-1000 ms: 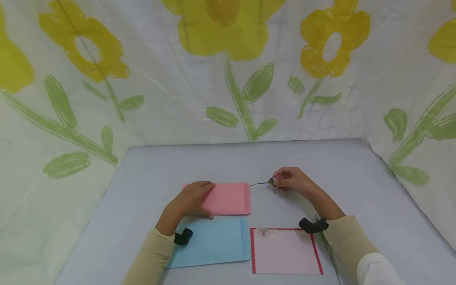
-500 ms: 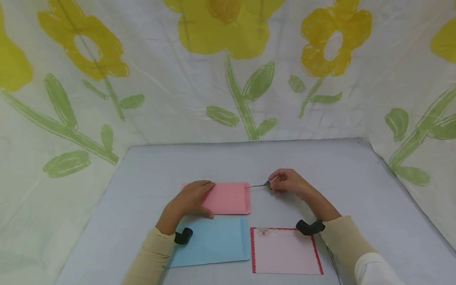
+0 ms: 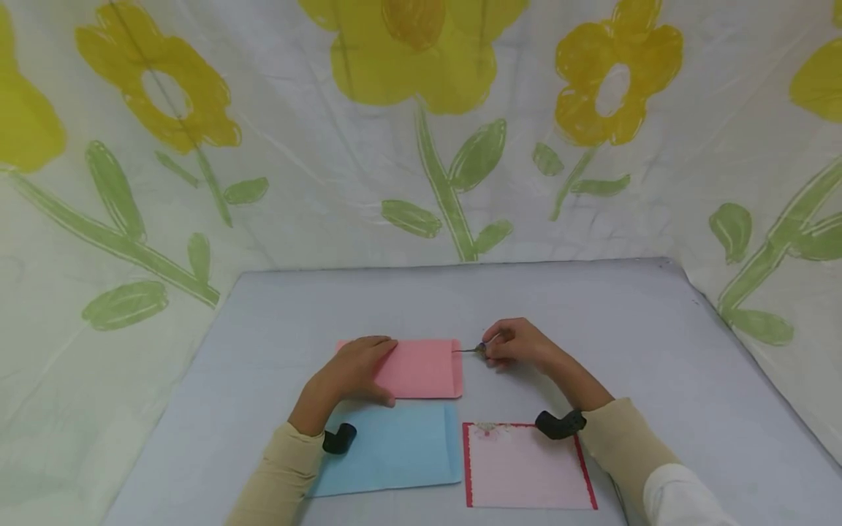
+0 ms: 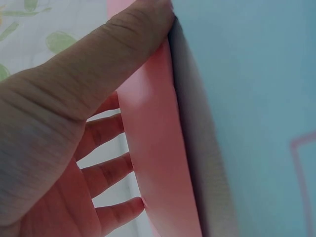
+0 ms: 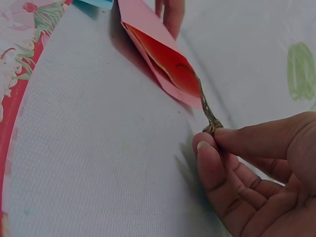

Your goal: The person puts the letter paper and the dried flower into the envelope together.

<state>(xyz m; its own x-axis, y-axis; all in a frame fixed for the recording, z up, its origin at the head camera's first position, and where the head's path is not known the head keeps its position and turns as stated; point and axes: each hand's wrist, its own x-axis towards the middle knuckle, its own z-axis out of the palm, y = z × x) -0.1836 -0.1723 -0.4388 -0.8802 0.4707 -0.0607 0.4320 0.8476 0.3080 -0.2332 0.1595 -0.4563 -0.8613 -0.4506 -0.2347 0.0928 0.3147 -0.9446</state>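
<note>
One flower-printed card (image 3: 529, 471) lies near — right hand (image 3: 522, 346) pinches a dried flower (image 5: 209, 114), left hand (image 3: 353, 370) grips pink envelope (image 3: 417, 369).

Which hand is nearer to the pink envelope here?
Left. The left hand grips the pink envelope; the right hand is apart, off its open end, pinching a small dried flower.

L grip (image 3: 355, 369) spread & clasping, R grip (image 3: 516, 345) pinching.
</note>
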